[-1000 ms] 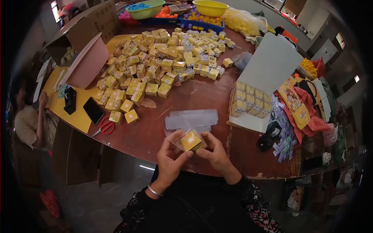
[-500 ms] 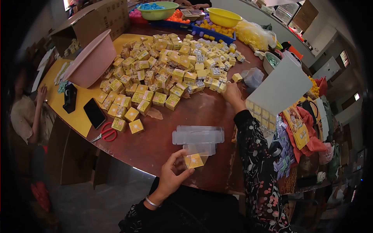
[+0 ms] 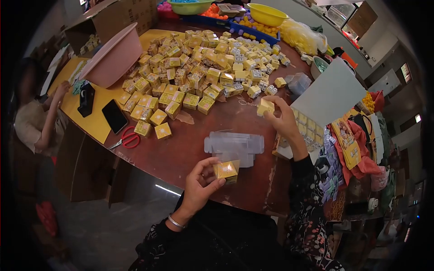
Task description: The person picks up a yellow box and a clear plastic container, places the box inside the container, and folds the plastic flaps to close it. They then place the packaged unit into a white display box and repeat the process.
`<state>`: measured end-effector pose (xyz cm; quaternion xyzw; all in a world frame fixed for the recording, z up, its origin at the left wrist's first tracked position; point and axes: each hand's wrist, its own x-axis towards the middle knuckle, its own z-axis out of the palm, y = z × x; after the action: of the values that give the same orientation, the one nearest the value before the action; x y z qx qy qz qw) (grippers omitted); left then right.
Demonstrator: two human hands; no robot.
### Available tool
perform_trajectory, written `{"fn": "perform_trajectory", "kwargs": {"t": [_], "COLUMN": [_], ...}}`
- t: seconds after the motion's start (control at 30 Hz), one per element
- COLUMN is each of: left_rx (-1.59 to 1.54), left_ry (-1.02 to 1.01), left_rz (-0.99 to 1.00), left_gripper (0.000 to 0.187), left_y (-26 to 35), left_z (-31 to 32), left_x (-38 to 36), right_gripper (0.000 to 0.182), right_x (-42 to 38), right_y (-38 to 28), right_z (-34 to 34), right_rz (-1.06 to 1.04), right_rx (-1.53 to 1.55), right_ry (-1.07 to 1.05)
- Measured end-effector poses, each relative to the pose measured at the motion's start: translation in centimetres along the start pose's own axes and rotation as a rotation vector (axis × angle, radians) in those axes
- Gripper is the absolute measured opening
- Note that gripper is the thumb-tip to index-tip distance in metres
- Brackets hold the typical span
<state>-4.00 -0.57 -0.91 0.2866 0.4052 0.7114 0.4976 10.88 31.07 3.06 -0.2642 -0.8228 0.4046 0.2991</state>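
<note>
My left hand (image 3: pixel 202 183) grips a small yellow box (image 3: pixel 225 170) near the table's front edge, with a clear film flap standing at its top. My right hand (image 3: pixel 281 118) pinches a pale yellow cube (image 3: pixel 265 107) above the table, right of the large pile. Between the hands lie flat clear plastic sleeves (image 3: pixel 234 143). The pile of yellow boxes (image 3: pixel 190 77) fills the middle of the table, with pale cubes with white faces (image 3: pixel 255 74) on its right side.
Red scissors (image 3: pixel 131 137), a black phone (image 3: pixel 114 116) and a pink basin (image 3: pixel 110 58) are at the left. A tray of cubes (image 3: pixel 309 128) stands by my right forearm under a white board (image 3: pixel 330 92). Another person (image 3: pixel 43 117) sits at the far left.
My right hand has come back from the pile's right edge, lifting a pale yellow cube. My left hand has risen slightly with its box, and the view has shifted.
</note>
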Motion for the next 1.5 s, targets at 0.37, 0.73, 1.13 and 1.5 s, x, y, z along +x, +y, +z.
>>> {"fn": "perform_trajectory", "kwargs": {"t": [0.37,0.73,1.13,1.5], "left_rx": [-0.513,-0.489,-0.031,0.543], "left_ry": [-0.392,-0.455,-0.592,-0.627], "left_rz": [-0.273,-0.266,0.011,0.298], "left_gripper": [0.06,0.066,0.053,0.053], "left_y": [0.9,-0.4,1.1,1.5], "left_z": [2.2,4.0,5.3,5.5], "left_x": [-1.2,-2.0,-2.0,-2.3], "right_gripper": [0.052,0.05,0.044,0.043], "right_x": [-11.4,-17.3,-16.5,-17.1], "right_y": [-13.6,-13.6,-13.4,-10.8], "right_z": [-3.2,0.6,-0.7,0.4], "right_rz": [-0.176,-0.076,0.127,0.066], "right_rx": [-0.286,-0.074,0.102,0.119], "right_ry": [-0.247,-0.219,-0.312,-0.085]}}
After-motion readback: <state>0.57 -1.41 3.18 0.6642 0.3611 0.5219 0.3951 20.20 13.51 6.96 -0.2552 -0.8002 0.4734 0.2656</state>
